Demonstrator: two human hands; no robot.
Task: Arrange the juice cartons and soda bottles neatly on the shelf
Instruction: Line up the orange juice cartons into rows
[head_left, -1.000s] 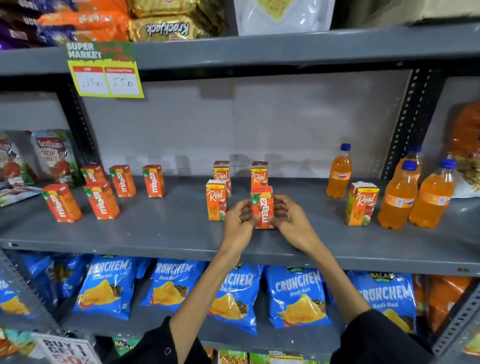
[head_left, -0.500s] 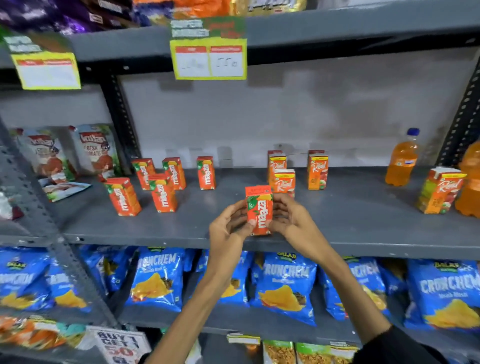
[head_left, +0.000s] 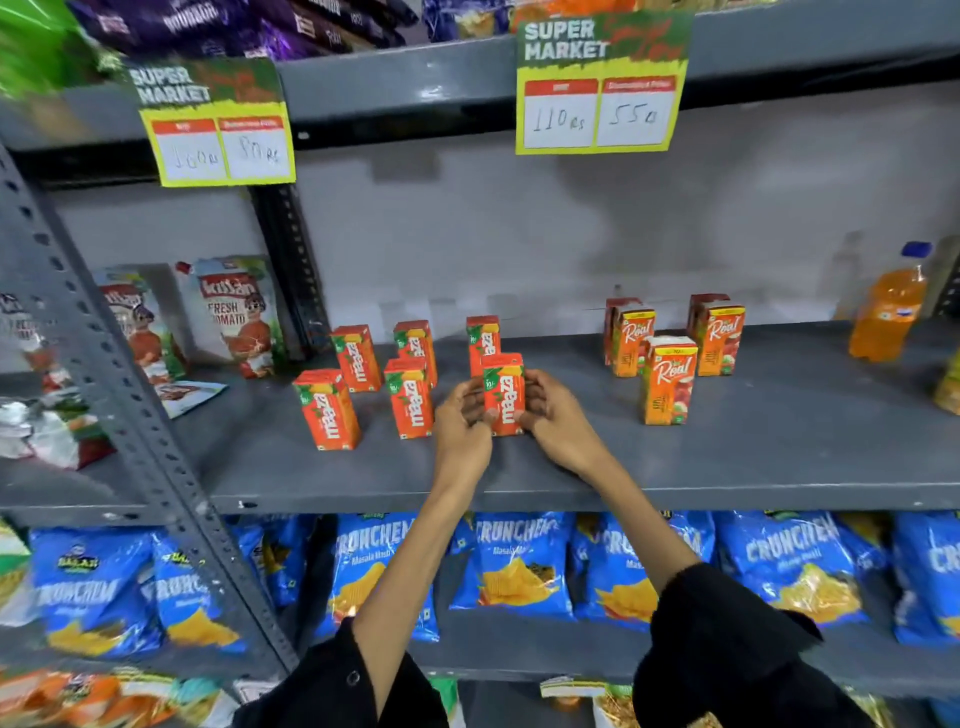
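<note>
Both hands' fingers pinch an upright orange Maaza carton (head_left: 504, 395), seemingly resting on the shelf (head_left: 727, 467).

The held Maaza carton (head_left: 504, 395) hides most of the carton behind it (head_left: 483, 338). A soda bottle (head_left: 889, 312) is blurred (label unreadable); the right edge crops a yellowish item (head_left: 948, 384).

One head-worn view, looking forward and slightly down at the grey middle shelf (head_left: 727, 467) from close in, at arm's reach. The wide lens takes in the price tags (head_left: 597, 88) on the upper shelf's front edge and the chip bags (head_left: 514, 566) on the shelf below.
</note>
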